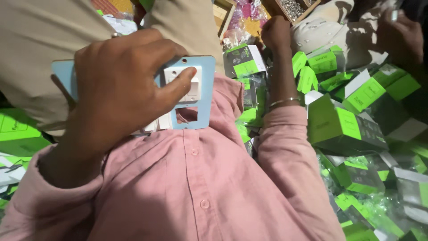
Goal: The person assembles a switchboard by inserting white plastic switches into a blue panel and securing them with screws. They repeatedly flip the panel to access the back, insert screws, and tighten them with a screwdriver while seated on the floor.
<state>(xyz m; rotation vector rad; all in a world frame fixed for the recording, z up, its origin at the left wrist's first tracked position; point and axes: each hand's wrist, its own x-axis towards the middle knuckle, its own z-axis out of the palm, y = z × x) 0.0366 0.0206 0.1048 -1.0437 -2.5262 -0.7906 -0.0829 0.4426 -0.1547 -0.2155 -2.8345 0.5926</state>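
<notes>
My left hand (118, 85) grips the blue plate (203, 91) against my lap, thumb pressing the white switch (189, 85) into its opening, probably to seat it. My right hand (276, 33) reaches out fisted, closed on what I cannot tell, among green boxes (339, 125) piled just beside; another person's hand (401, 38) crowds the far corner.

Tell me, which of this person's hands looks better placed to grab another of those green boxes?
Probably the right hand: it is stretched out over the pile of green boxes and looks free. The left hand is busy holding the blue switch plate, thumb on its white switch.
</notes>
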